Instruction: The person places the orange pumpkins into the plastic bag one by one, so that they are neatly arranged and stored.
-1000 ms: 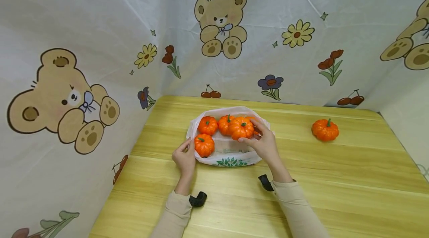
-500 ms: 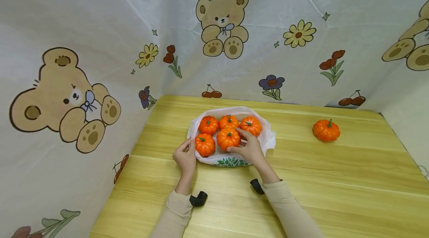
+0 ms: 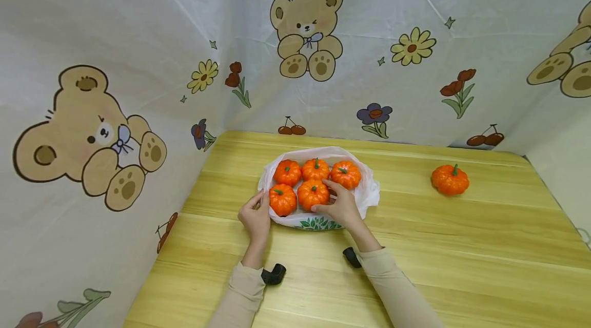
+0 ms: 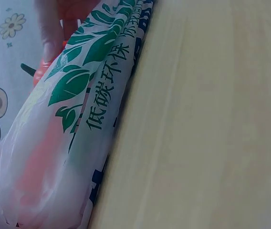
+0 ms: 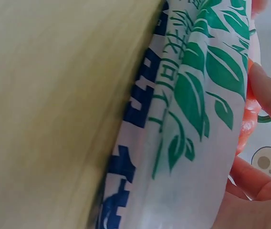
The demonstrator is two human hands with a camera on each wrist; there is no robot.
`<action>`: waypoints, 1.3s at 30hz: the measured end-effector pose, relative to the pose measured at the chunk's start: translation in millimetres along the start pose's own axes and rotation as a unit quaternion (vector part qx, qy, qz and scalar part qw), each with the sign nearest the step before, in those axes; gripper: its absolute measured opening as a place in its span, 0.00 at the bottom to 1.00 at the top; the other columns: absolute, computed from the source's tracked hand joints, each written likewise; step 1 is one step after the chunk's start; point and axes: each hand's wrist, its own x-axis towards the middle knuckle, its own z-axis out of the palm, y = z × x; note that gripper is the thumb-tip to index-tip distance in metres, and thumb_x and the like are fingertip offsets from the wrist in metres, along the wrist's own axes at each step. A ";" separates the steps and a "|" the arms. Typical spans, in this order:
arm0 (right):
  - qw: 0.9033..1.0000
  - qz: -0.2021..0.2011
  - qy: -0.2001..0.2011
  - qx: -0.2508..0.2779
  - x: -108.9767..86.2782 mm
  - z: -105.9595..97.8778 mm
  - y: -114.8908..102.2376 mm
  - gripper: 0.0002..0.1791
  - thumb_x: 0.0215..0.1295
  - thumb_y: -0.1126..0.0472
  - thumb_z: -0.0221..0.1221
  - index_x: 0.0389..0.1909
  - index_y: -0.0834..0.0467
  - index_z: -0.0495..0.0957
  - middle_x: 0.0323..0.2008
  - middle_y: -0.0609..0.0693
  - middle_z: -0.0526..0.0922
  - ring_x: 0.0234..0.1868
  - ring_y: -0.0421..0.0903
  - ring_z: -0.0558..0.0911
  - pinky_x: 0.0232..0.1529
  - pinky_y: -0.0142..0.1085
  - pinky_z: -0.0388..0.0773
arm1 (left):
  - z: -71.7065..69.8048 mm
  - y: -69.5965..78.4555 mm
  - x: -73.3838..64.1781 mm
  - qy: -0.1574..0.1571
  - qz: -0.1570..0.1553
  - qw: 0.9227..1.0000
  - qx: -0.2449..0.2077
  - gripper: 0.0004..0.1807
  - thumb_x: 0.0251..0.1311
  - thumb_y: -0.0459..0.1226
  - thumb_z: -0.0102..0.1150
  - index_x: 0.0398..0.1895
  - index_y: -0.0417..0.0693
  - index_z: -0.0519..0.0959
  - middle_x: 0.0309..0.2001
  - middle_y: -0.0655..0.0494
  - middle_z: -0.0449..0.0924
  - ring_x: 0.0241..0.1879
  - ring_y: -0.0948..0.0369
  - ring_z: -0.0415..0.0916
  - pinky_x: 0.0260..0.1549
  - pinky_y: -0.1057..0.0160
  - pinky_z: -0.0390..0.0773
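Observation:
A white plastic bag printed with green leaves lies open on the table, several small orange pumpkins inside it. My left hand pinches the bag's left rim. Thumb and fingers of my right hand hold a pumpkin in the bag's front row, right of another pumpkin. Behind them sit a back-left pumpkin, a middle one and a right one. The right wrist view shows the bag's front wall hiding most of the held pumpkin.
One more pumpkin stands on the wooden table, well to the right of the bag. A cloth with printed bears hangs behind the table and along its left side. Black wrist-worn devices sit at both cuffs.
My right hand has carried its pumpkin left and toward me, from over the right-hand pumpkin down into the front row. The left hand has stayed at the rim.

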 end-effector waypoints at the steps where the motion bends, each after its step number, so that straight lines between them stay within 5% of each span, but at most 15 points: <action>1: 1.000 0.002 0.000 -0.003 0.3 0.8 0.7 0.42 0.49 0.63 0.75 0.67 0.62 0.69 0.66 0.61 0.71 0.62 0.61 0.76 0.62 0.51 0.75 | 0.1 0.2 0.0 0.000 0.000 1.000 0.000 0.07 0.54 0.30 0.69 0.34 0.34 0.87 0.37 0.39 0.86 0.44 0.48 0.84 0.43 0.63 0.84; 8: 1.000 0.006 0.003 -0.024 1.1 3.6 2.7 0.42 0.48 0.62 0.75 0.66 0.62 0.70 0.65 0.62 0.73 0.60 0.62 0.77 0.61 0.52 0.75 | 0.8 -0.4 0.0 0.004 0.003 1.000 0.001 0.06 0.53 0.30 0.69 0.34 0.34 0.87 0.36 0.38 0.86 0.42 0.48 0.84 0.36 0.80 0.77; 30: 0.999 0.008 -0.008 -0.051 5.7 9.6 7.9 0.43 0.47 0.60 0.76 0.67 0.60 0.69 0.63 0.63 0.75 0.59 0.59 0.78 0.60 0.51 0.76 | 0.9 -0.5 0.7 0.010 -0.008 1.000 -0.001 0.06 0.53 0.29 0.69 0.34 0.35 0.87 0.36 0.40 0.87 0.43 0.49 0.84 0.40 0.73 0.80; 39: 0.998 0.014 -0.010 -0.052 4.3 9.0 5.8 0.44 0.47 0.59 0.76 0.67 0.59 0.69 0.62 0.62 0.75 0.60 0.59 0.77 0.61 0.52 0.75 | 0.8 -1.5 1.0 0.010 -0.007 1.000 -0.008 0.06 0.53 0.29 0.69 0.34 0.35 0.87 0.36 0.39 0.87 0.41 0.50 0.84 0.36 0.83 0.75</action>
